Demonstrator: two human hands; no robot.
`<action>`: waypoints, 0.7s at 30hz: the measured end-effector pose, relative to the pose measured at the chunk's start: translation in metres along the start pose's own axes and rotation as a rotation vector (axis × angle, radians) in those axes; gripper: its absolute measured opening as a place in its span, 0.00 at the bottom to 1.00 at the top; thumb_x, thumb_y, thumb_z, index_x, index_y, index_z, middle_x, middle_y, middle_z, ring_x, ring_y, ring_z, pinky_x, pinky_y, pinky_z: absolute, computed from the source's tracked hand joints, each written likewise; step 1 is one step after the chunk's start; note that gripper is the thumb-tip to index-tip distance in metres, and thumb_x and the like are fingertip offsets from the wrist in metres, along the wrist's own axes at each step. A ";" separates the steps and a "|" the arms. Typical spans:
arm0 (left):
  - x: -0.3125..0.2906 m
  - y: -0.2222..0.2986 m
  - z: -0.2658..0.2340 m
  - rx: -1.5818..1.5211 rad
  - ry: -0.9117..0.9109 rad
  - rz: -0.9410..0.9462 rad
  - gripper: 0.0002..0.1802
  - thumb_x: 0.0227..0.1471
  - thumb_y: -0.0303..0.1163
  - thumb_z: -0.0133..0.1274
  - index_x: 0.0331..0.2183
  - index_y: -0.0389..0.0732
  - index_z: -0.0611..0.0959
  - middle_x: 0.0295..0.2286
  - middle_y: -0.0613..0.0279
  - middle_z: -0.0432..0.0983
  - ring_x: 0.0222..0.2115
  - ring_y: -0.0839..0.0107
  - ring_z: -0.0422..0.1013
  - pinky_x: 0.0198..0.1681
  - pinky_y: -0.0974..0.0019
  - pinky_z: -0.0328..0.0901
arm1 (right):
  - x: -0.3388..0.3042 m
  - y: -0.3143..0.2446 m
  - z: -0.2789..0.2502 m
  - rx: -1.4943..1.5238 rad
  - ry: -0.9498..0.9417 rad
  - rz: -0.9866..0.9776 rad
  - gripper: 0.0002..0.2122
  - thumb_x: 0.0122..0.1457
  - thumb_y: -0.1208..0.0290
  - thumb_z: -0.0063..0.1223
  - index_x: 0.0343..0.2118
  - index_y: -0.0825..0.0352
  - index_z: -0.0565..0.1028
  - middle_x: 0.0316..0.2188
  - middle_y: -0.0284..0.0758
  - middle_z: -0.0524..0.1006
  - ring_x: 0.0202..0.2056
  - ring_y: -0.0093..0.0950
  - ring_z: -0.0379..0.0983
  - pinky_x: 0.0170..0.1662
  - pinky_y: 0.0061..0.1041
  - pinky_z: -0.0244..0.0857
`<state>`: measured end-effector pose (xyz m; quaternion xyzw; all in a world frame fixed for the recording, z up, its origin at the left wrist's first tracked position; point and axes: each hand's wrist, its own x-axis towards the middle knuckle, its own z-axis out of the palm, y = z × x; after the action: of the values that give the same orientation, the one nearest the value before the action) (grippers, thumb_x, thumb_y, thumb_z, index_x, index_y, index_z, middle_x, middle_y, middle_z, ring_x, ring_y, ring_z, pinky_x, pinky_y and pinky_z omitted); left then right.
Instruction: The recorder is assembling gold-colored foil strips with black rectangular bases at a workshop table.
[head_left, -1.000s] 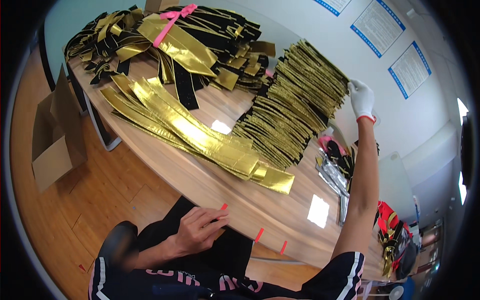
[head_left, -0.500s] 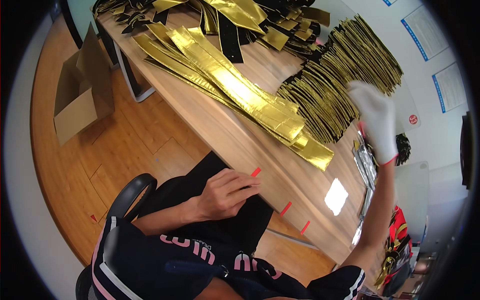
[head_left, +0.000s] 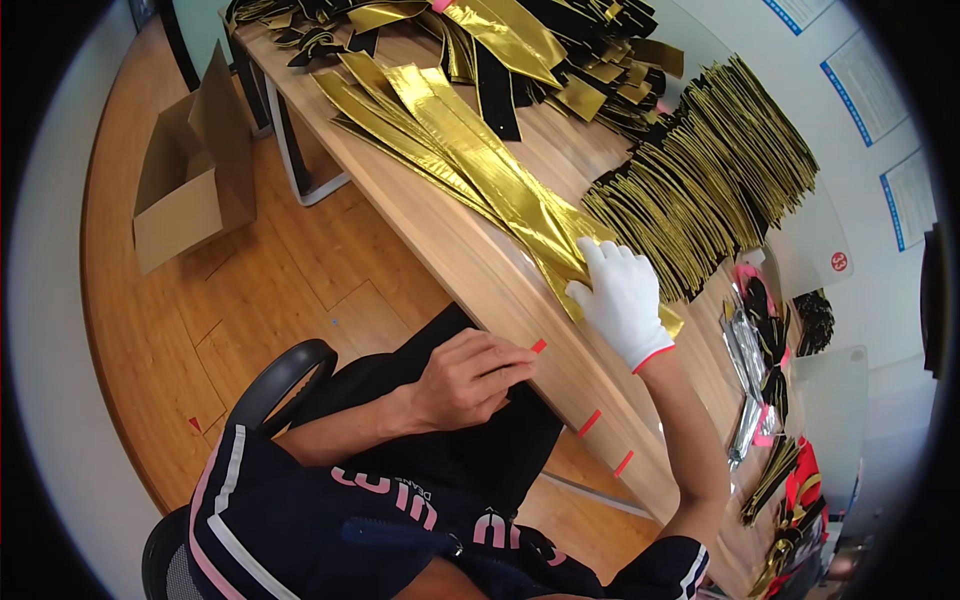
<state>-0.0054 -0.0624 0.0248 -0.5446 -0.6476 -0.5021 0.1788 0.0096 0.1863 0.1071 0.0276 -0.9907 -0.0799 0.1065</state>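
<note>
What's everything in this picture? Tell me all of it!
table: one, brown, middle
gold strips: several, gold, table middle
folded strips: many, gold and black, upper right
tangled strips: many, black and gold, table's far end
silver strips: several, silver, table's right
mixed pile: one, red, black, gold, lower right
red tape: three, red, table's near edge
floor: one, brown, left
box: one, brown, on the floor
chair: one, black, lower left
wall: one, white, upper right
papers: three, white and blue, on the wall
sticker: one, red, right
shirt: one, dark blue, bottom
left hand: one, bare, by the table's near edge
right hand: one, white-gloved, on the gold strips
</note>
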 end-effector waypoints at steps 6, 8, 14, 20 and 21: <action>0.003 -0.011 -0.001 0.044 0.018 0.014 0.19 0.44 0.20 0.60 0.43 0.39 0.86 0.44 0.62 0.83 0.41 0.63 0.79 0.44 0.60 0.71 | -0.017 0.005 -0.013 0.363 0.046 0.171 0.17 0.57 0.68 0.64 0.47 0.69 0.81 0.35 0.45 0.82 0.37 0.46 0.80 0.42 0.40 0.73; 0.003 -0.019 -0.008 0.103 0.037 0.008 0.19 0.46 0.20 0.59 0.44 0.39 0.86 0.46 0.61 0.82 0.43 0.62 0.79 0.45 0.58 0.71 | -0.033 0.007 -0.035 0.588 0.042 0.236 0.16 0.57 0.71 0.64 0.47 0.72 0.82 0.41 0.47 0.84 0.42 0.43 0.83 0.47 0.34 0.74; 0.013 -0.035 -0.019 0.328 0.100 -0.111 0.29 0.50 0.19 0.59 0.56 0.40 0.81 0.58 0.54 0.74 0.56 0.52 0.72 0.56 0.52 0.65 | -0.117 0.005 -0.092 0.581 -0.114 0.447 0.16 0.54 0.76 0.65 0.46 0.74 0.82 0.37 0.44 0.84 0.38 0.32 0.81 0.47 0.28 0.72; 0.009 -0.046 0.004 0.290 -0.072 -0.140 0.22 0.53 0.22 0.60 0.51 0.44 0.85 0.55 0.62 0.78 0.57 0.56 0.71 0.62 0.50 0.63 | -0.216 0.007 -0.110 0.575 -0.240 0.580 0.20 0.49 0.82 0.66 0.48 0.73 0.83 0.37 0.42 0.84 0.35 0.32 0.80 0.45 0.28 0.72; 0.006 -0.046 0.005 0.260 -0.132 -0.111 0.19 0.53 0.22 0.60 0.48 0.43 0.86 0.53 0.64 0.79 0.57 0.58 0.72 0.61 0.50 0.64 | -0.227 0.007 -0.111 0.599 -0.305 0.693 0.22 0.48 0.82 0.67 0.49 0.72 0.82 0.38 0.42 0.84 0.36 0.32 0.80 0.46 0.29 0.72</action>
<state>-0.0466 -0.0509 0.0067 -0.5122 -0.7466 -0.3860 0.1770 0.2546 0.1922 0.1684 -0.2865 -0.9254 0.2460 -0.0321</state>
